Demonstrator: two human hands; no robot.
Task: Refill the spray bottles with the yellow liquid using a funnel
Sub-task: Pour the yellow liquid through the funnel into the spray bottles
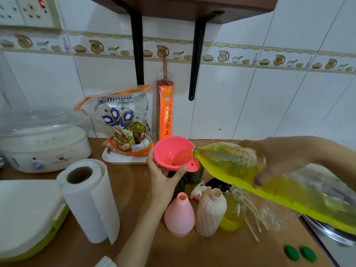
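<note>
Pink funnel (174, 154) is gripped by left hand (163, 178) fingers over a dark bottle (178, 185); tilted yellow-liquid bottle (269, 182) is held by right hand (279, 160), mouth at funnel rim.

- My single head-worn camera looks forward and down over the brown wooden countertop (134, 189), facing the white tiled wall (231, 105).
- Wide-angle and close: both hands fall within arm's reach, mid-frame.
- No second view shares the scene.
</note>
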